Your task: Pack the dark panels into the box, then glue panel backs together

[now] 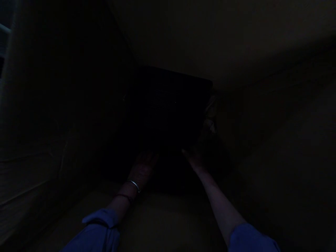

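The picture is very dark. A black, flat-sided object (170, 94) with a straight top edge stands before me; its kind cannot be made out. My left hand (144, 167) reaches toward its lower part, thumb apart and fingers stretched forward into the shadow. To the right, my right hand (193, 158) reaches in with the thumb pointing inward and apart; its other fingers fade into the dark. Both hands look open. Whether they touch the black object is hidden by the darkness. A silvery bangle (134, 185) circles my left wrist.
Brown walls, like those of a large cardboard box, rise on the left (34, 105), at the back (223, 42) and on the right (283, 140). Pale crumpled material (210, 122) shows beside the black object. A brown surface (168, 224) lies between my forearms.
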`<action>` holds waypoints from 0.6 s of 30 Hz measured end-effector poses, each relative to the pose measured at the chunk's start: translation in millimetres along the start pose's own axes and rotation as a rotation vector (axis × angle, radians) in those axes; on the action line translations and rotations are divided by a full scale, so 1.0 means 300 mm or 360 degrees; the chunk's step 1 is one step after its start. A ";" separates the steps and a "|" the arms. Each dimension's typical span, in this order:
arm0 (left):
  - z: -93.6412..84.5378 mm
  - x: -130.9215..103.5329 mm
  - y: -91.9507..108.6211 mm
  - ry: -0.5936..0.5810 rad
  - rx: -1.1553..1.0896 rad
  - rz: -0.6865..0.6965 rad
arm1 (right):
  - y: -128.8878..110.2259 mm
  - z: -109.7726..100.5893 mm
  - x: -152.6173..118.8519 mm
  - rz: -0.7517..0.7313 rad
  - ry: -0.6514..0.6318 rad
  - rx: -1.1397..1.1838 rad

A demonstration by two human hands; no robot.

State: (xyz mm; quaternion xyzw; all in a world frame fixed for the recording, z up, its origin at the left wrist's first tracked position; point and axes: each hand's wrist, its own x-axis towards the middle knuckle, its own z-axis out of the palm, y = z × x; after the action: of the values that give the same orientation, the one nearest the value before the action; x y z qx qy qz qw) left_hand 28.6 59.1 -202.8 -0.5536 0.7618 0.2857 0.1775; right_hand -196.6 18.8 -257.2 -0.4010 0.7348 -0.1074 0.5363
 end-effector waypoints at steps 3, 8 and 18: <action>-0.029 0.034 -0.012 -0.0131 -0.0048 -0.0038 | -0.023 -0.004 0.007 0.0029 -0.0251 0.0044; -0.075 0.130 -0.034 -0.0531 -0.0071 -0.0121 | -0.038 -0.008 0.010 -0.0024 -0.0399 -0.0120; -0.048 0.133 -0.072 -0.0618 -0.0093 -0.0119 | -0.135 0.003 -0.015 -0.0341 -0.0218 -0.1223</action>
State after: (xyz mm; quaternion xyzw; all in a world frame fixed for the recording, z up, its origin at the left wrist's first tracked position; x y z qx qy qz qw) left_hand 36.8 15.6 -220.3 -0.5210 0.6834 0.4025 0.3155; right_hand -176.3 -4.3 -230.7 -0.6529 0.6380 0.1469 0.3809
